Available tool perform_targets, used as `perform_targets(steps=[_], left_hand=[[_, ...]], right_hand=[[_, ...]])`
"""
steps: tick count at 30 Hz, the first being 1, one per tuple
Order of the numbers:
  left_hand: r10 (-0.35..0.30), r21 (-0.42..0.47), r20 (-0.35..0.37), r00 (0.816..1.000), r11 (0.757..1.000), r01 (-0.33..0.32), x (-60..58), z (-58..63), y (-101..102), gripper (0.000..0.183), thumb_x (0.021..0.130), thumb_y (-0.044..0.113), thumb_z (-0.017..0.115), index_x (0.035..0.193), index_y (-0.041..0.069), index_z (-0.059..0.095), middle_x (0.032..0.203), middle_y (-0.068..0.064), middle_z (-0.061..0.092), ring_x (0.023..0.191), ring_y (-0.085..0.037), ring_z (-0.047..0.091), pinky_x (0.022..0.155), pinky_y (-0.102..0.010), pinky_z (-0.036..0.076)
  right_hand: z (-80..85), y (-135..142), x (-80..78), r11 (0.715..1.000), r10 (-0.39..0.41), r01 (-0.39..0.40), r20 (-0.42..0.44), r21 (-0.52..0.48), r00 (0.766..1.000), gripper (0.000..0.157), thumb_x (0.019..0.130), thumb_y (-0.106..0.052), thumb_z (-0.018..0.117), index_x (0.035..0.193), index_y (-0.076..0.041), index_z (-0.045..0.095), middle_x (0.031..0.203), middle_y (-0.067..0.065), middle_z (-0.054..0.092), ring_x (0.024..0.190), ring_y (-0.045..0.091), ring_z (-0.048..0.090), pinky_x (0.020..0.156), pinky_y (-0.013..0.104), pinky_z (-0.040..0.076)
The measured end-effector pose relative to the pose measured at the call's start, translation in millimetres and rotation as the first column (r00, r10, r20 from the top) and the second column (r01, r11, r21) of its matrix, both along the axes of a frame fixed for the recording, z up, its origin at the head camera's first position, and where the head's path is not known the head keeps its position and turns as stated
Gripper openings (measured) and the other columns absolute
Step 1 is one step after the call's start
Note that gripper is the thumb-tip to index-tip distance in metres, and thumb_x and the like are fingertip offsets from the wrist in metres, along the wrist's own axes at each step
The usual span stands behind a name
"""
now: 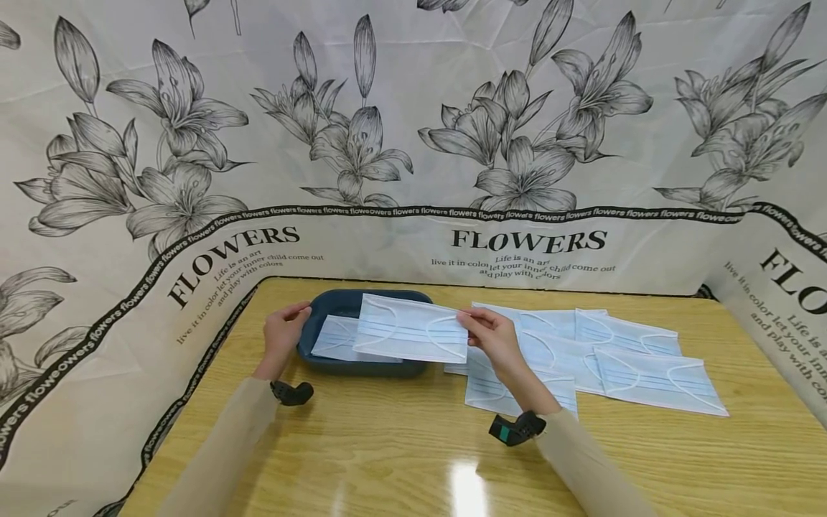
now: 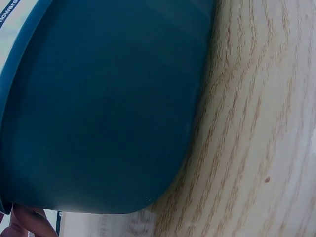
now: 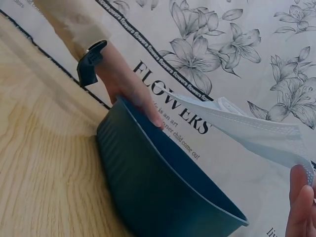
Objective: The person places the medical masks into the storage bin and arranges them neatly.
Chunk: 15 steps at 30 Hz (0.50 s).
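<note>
My left hand (image 1: pixel 283 336) grips the rim of a dark blue plastic basin (image 1: pixel 365 369) at its left end; in the right wrist view its fingers reach over that rim. My right hand (image 1: pixel 496 343) pinches the right edge of a light blue face mask (image 1: pixel 407 332) with white ear loops. That mask hangs nearly flat above the basin's right half. Another face mask (image 1: pixel 331 336) shows in the basin, partly hidden under the held one. The left wrist view is mostly filled by the basin's side (image 2: pixel 98 113), with a few fingertips (image 2: pixel 29 222) below its rim.
Several more masks (image 1: pixel 665 380) lie overlapping on the wooden table (image 1: pixel 388 445), right of the basin. A white cloth (image 1: pixel 362 248) printed with flowers stands behind the table and along its sides. Each wrist wears a black strap-on device (image 1: pixel 517 429).
</note>
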<state>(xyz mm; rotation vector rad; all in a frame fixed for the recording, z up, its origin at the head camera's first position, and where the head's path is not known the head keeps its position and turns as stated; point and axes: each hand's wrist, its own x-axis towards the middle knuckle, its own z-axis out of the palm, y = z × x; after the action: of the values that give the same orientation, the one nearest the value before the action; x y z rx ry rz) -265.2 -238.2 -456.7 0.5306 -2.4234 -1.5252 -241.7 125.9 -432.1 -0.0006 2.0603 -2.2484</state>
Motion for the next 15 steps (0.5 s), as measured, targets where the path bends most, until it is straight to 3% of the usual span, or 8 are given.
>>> perform_targets(steps=[15], left_hand=[[0.017,0.014,0.005,1.000,1.000,-0.017,-2.7,0.8,1,0.031,0.096,0.026,0.060,0.120,0.008,0.068,0.126,-0.013,0.064,0.108,-0.024,0.057,0.076,-0.022,0.044]], right_hand=[[-3.9,-29,-11.8,1.000,0.010,-0.010,-0.003,-0.003,1.000,0.036,0.091,-0.017,0.066,0.120,0.004,0.062,0.074,-0.013,0.065,0.062,0.004,0.054,0.060,0.016,0.050]])
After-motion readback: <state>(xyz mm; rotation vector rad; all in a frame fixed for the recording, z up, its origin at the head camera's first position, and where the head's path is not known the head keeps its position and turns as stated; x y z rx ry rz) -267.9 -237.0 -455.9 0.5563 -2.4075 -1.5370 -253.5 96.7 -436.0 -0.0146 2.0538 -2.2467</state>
